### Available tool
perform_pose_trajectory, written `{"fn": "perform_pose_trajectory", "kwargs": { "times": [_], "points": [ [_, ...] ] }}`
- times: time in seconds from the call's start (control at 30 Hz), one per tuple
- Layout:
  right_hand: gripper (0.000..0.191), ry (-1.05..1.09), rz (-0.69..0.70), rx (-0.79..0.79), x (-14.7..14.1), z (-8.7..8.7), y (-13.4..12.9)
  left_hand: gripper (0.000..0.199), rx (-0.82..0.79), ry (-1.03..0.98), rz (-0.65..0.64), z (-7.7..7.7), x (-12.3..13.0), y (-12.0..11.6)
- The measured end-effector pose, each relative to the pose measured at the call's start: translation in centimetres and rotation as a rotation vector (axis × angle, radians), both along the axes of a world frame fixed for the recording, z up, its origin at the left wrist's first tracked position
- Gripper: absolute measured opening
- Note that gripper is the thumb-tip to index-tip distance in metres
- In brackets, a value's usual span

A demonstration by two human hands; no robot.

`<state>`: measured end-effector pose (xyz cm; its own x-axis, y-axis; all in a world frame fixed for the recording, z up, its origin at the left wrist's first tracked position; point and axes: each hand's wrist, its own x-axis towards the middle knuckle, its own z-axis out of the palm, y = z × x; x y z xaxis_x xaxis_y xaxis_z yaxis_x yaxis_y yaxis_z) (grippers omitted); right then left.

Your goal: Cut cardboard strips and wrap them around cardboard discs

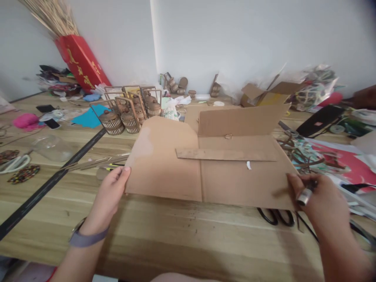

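Note:
A large unfolded cardboard sheet (164, 172) is held up at a slant over the wooden table, creased down the middle with a flap raised at its back. My left hand (110, 192) pinches its left edge, thumb on top. At the right edge my right hand (320, 196) grips the cardboard and also holds a small silver-ended tool (304, 196), whose kind I cannot make out. Lying across the sheet are a narrow cardboard strip (226, 154) and a white paper scrap (249, 165). Black-handled scissors (276, 217) show partly from under the sheet.
Several small woven baskets with tall handles (129, 113) stand behind the sheet. A glass jar (53, 148) and beaded strings (25, 174) lie left. A red box of thin sticks (84, 64) leans by the wall. An open carton (264, 94) and woven scraps sit right.

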<state>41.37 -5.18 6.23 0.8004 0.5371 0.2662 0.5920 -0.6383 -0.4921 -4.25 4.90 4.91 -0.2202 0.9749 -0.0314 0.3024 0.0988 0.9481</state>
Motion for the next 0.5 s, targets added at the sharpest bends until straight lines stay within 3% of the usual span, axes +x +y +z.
{"fn": "perform_pose_trajectory", "kwargs": {
  "times": [0.2,0.5],
  "points": [
    [0.026,-0.005,0.101,0.031,-0.7,-0.2,4.2,0.041,0.070,-0.083,0.000,0.0,-0.3,3.1],
    [0.026,-0.028,0.252,0.053,-1.7,-4.3,7.4,0.037,0.094,0.042,0.015,-0.5,-1.8,4.0]
  ]
}}
